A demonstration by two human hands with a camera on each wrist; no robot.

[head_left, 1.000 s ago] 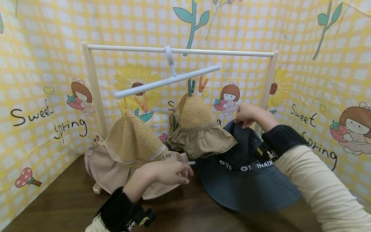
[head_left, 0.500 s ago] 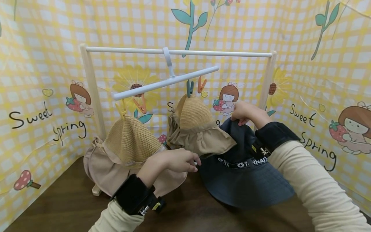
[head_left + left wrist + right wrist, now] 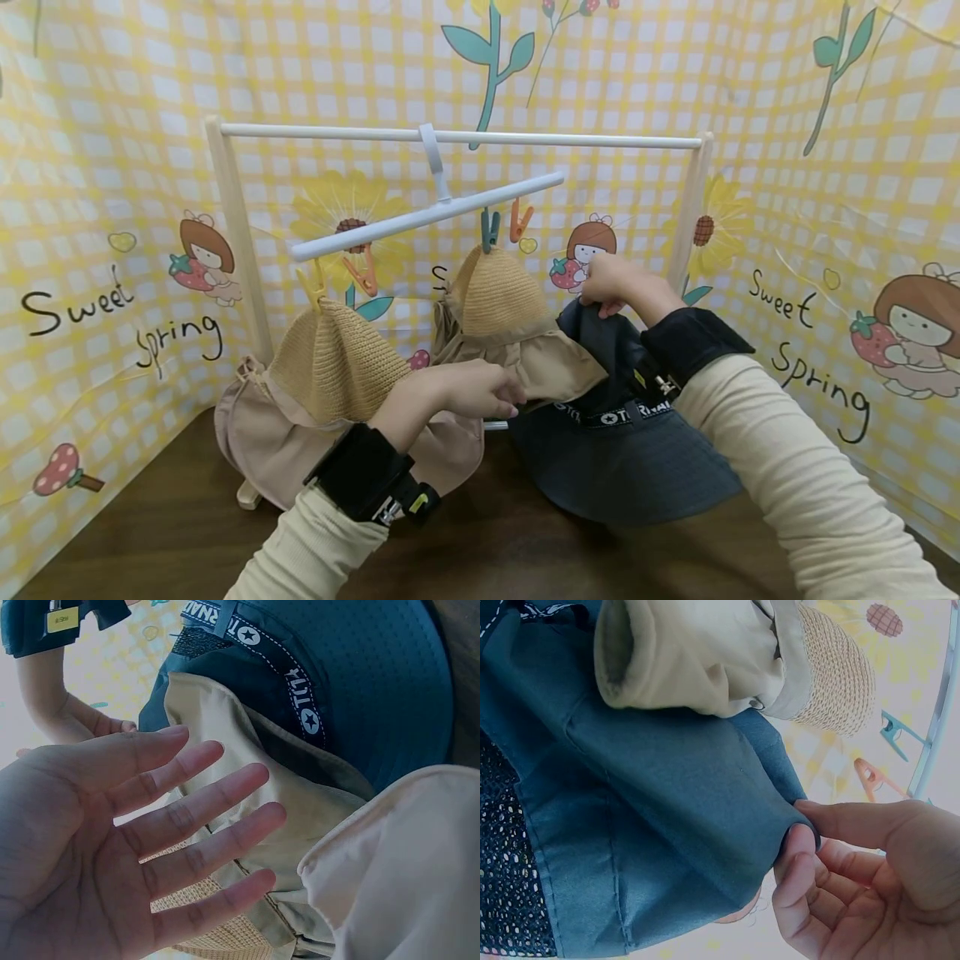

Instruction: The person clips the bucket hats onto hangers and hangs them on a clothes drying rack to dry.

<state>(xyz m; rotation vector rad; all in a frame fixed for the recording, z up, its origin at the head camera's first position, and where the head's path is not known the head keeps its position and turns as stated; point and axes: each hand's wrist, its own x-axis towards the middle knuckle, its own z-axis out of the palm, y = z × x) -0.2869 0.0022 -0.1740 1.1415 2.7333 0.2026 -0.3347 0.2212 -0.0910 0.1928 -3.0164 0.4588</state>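
My right hand (image 3: pixel 618 283) pinches the top of the crown of a dark blue-grey bucket hat (image 3: pixel 622 475); the right wrist view shows its thumb and fingertips on the fabric (image 3: pixel 675 795). My left hand (image 3: pixel 476 390) is in front of the straw hat with a khaki brim (image 3: pixel 498 292). Seen in the left wrist view, its fingers are spread, with nothing in the palm (image 3: pixel 67 847). That straw hat hangs from a dark green clothespin (image 3: pixel 490 231). Further left, a straw hat with a pinkish-beige brim (image 3: pixel 330 367) hangs from a yellow clothespin (image 3: pixel 315 287).
A white hanger (image 3: pixel 427 218) hooks over the rack's white rail (image 3: pixel 585 140), tilted with its left end low. Two orange clothespins (image 3: pixel 521 221) dangle from it holding nothing. Wooden posts (image 3: pixel 243 242) flank the rack on a dark brown table (image 3: pixel 480 550). Yellow checked cloth stands behind.
My right hand has drawn the dark bucket hat leftward, nearer the khaki-brimmed hat. My left hand has moved up and right, from the pinkish-beige brim to in front of the khaki one.
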